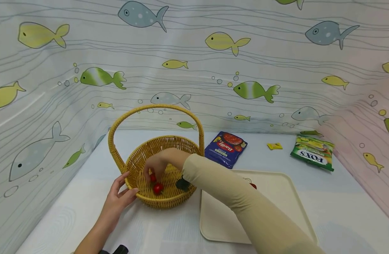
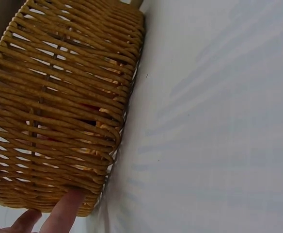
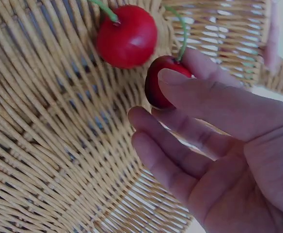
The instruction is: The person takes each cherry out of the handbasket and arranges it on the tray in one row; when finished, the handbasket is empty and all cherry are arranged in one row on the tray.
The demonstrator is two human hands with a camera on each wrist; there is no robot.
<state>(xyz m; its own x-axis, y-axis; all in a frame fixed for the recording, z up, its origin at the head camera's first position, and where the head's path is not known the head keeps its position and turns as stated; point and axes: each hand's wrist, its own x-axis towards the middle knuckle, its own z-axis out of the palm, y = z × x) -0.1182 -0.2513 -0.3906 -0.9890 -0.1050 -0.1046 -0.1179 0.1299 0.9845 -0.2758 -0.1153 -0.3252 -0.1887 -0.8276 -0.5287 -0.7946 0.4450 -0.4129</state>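
Note:
A yellow wicker basket (image 1: 169, 203) with a tall arched handle stands on the white table. My left hand (image 1: 119, 195) holds its left rim; in the left wrist view some fingertips (image 2: 66, 208) touch the woven outer wall. Inside the basket, my right hand (image 1: 157, 164) pinches a dark red cherry (image 3: 163, 82) with a green stem between thumb and fingers. Beside it another bright red cherry (image 3: 127, 36) lies on the basket's bottom. A dark green item (image 1: 183, 184) also lies in the basket, partly hidden by the right sleeve, its kind unclear.
Right of the basket lies a cream tray (image 1: 277, 204), partly covered by my right forearm, with a small red item (image 1: 253, 185) on it. Behind are a blue Barilla pouch (image 1: 226, 150), a small yellow packet (image 1: 275, 145) and a green Fox's bag (image 1: 313, 151).

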